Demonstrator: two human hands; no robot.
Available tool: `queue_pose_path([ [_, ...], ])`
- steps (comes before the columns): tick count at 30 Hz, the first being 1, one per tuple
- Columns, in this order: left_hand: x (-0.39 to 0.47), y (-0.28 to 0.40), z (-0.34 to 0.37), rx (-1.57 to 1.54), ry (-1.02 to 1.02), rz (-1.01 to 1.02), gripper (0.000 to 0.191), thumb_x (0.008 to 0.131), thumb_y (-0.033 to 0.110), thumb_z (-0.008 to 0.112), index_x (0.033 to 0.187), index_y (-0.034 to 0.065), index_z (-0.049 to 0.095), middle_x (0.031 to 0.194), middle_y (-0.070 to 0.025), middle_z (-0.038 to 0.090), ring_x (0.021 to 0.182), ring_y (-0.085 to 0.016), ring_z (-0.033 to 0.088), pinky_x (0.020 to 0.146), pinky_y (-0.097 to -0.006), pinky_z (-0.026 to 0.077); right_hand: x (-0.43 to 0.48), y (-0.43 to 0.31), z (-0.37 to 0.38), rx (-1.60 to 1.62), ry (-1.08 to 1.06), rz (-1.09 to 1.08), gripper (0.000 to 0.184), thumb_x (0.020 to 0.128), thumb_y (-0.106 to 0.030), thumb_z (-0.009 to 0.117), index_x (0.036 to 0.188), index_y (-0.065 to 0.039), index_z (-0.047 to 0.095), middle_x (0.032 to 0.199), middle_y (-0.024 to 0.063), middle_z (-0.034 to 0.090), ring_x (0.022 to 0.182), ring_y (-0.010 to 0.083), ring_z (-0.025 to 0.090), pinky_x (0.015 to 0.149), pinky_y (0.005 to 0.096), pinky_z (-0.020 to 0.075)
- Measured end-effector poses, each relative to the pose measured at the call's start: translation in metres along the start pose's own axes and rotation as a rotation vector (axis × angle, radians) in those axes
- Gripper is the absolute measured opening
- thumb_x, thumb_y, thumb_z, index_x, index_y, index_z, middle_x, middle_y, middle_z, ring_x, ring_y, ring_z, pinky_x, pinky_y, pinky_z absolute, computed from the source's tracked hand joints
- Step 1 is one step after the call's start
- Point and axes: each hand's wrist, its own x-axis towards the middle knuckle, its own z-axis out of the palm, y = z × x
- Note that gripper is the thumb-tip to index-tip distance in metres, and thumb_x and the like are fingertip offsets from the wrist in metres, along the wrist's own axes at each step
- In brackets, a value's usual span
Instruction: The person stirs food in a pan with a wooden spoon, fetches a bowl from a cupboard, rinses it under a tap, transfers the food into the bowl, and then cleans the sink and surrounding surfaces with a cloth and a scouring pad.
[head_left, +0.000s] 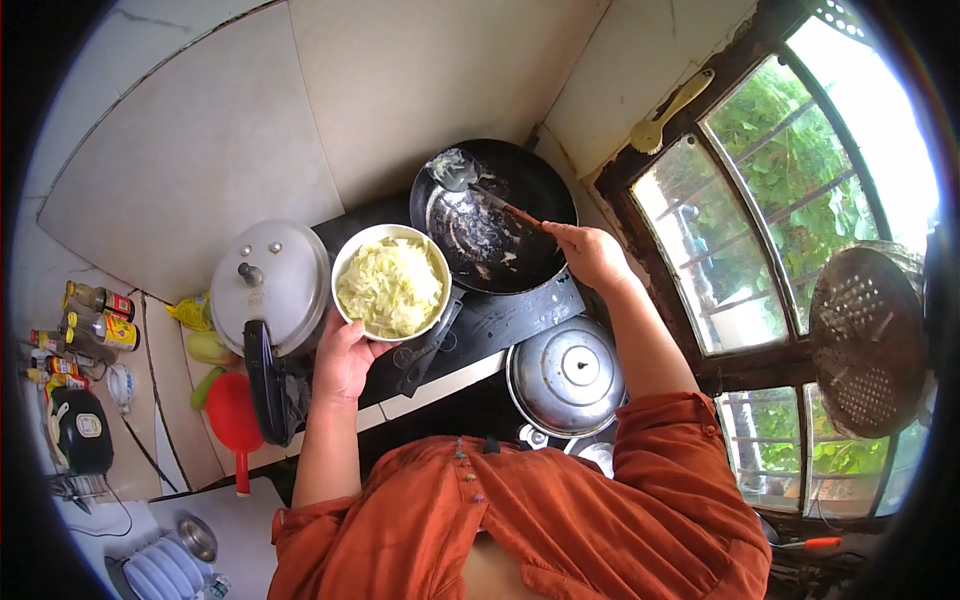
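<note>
My left hand (349, 358) holds a round white bowl (338, 259) by its near rim, thumb on the edge. Pale yellow-green shredded vegetable (390, 286) is heaped in it. My right hand (587, 251) grips the wooden end of a ladle's handle (523, 217). The ladle's metal bowl (453, 170) lies over the far left side of a black wok (517, 262) and has some pale shreds stuck in it. Dark, shiny residue with light patches coats the wok's inside. The vegetable bowl is just left of the wok, apart from its contents.
A pressure cooker (289, 300) with a black handle stands left of the bowl. Nearer me on the right is a domed metal lid (566, 375). A red plastic strainer or scoop (234, 412) lies at left. A perforated skimmer (866, 337) hangs by the barred window (750, 202).
</note>
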Motion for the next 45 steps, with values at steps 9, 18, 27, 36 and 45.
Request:
queue_pose_path([
  [9, 0.028, -0.012, 0.001, -0.004, -0.046, -0.008, 0.059, 0.082, 0.023, 0.062, 0.136, 0.0066, 0.042, 0.128, -0.0145, 0.054, 0.11, -0.028, 0.06, 0.089, -0.0465, 0.055, -0.031, -0.073, -0.126, 0.075, 0.034, -0.177, 0.031, 0.087, -0.005, 0.059, 0.116, -0.009, 0.069, 0.089, 0.0159, 0.07, 0.074, 0.03, 0.067, 0.069, 0.0358, 0.0523],
  [18, 0.039, -0.021, 0.015, -0.029, -0.083, -0.036, 0.062, 0.082, 0.024, 0.063, 0.138, 0.0051, 0.041, 0.128, -0.0162, 0.055, 0.11, -0.03, 0.061, 0.087, -0.0452, 0.056, -0.091, -0.116, -0.172, -0.494, 0.155, -0.247, 0.028, 0.083, -0.008, 0.066, 0.107, -0.021, 0.073, 0.068, 0.0058, 0.054, 0.058, 0.0229, 0.06, 0.056, 0.0354, 0.0488],
  [27, 0.029, -0.02, 0.005, -0.019, -0.016, -0.022, 0.066, 0.08, 0.023, 0.064, 0.139, 0.0062, 0.04, 0.129, -0.0151, 0.053, 0.11, -0.029, 0.061, 0.088, -0.0473, 0.055, -0.053, -0.003, -0.139, -0.215, -0.128, -0.053, 0.032, 0.085, -0.009, 0.057, 0.113, -0.016, 0.071, 0.079, 0.0141, 0.068, 0.07, 0.0275, 0.066, 0.064, 0.0349, 0.0527],
  [36, -0.01, -0.011, -0.01, 0.001, 0.048, -0.024, 0.075, 0.077, 0.022, 0.065, 0.143, 0.0049, 0.033, 0.133, -0.0168, 0.051, 0.114, -0.032, 0.059, 0.088, -0.0462, 0.057, 0.035, 0.022, -0.075, -0.077, -0.643, 0.406, 0.036, 0.087, -0.011, 0.056, 0.118, -0.022, 0.07, 0.077, 0.0071, 0.07, 0.064, 0.0156, 0.066, 0.056, 0.0309, 0.0519],
  [45, -0.021, -0.008, -0.004, -0.021, 0.065, -0.008, 0.075, 0.078, 0.022, 0.065, 0.143, 0.0038, 0.033, 0.134, -0.017, 0.05, 0.118, -0.031, 0.058, 0.091, -0.0462, 0.056, 0.013, 0.028, 0.0, 0.261, -0.27, 0.216, 0.033, 0.088, -0.011, 0.06, 0.12, -0.017, 0.068, 0.093, 0.0133, 0.071, 0.08, 0.0243, 0.068, 0.077, 0.0341, 0.0522],
])
